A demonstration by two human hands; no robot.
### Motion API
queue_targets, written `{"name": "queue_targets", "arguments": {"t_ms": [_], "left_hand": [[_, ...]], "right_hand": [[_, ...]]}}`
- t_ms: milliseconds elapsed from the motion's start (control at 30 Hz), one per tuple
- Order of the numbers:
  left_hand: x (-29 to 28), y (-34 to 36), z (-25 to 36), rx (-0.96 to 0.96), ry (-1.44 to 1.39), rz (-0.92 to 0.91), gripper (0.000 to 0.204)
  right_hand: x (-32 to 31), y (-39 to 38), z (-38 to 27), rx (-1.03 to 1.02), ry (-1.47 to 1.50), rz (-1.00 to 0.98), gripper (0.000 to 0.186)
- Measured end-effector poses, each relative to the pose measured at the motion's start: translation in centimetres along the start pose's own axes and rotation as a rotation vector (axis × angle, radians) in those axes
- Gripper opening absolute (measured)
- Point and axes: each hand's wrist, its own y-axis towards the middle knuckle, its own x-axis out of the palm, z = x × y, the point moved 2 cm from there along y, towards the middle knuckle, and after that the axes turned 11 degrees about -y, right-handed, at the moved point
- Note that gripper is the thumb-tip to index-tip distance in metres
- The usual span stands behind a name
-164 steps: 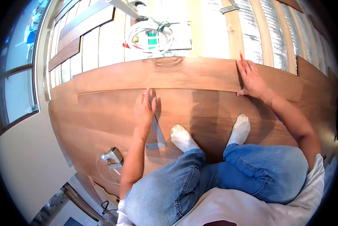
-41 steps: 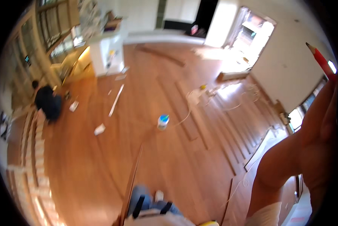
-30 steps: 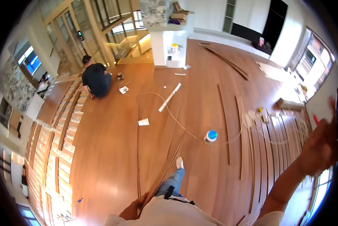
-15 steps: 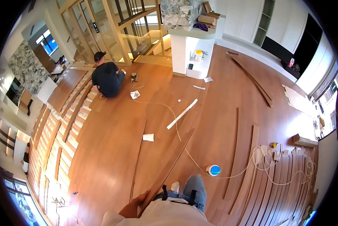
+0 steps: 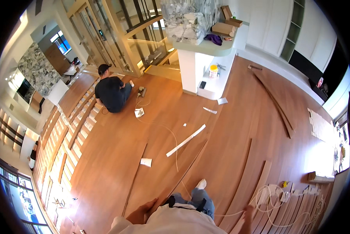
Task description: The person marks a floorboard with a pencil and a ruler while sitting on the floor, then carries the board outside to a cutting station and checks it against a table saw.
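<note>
We are resting our left hand and right hand flat and open on the wood floor to hold ourselves up, gripping nothing, with the long plank lying just beside our left hand.

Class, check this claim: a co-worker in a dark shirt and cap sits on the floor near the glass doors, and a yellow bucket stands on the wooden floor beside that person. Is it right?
Not quite. The yellow bucket stands on the white ledge at the foot of the white column, well away from the co-worker. The rest holds, as the head view shows.
</note>
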Motion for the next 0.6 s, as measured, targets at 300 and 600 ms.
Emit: {"name": "queue_targets", "arguments": {"t_ms": [300, 600], "left_hand": [[21.0, -3.8, 16.8, 0.031, 0.136, 0.022, 0.075], [27.1, 15.8, 25.5, 0.231, 0.044, 0.052, 0.068]], "right_hand": [[-9.7, 15.1, -37.9, -0.407, 0.06, 0.03, 0.018], [0.6, 23.4, -28.7, -0.037, -0.251, -0.378, 0.021]]}}
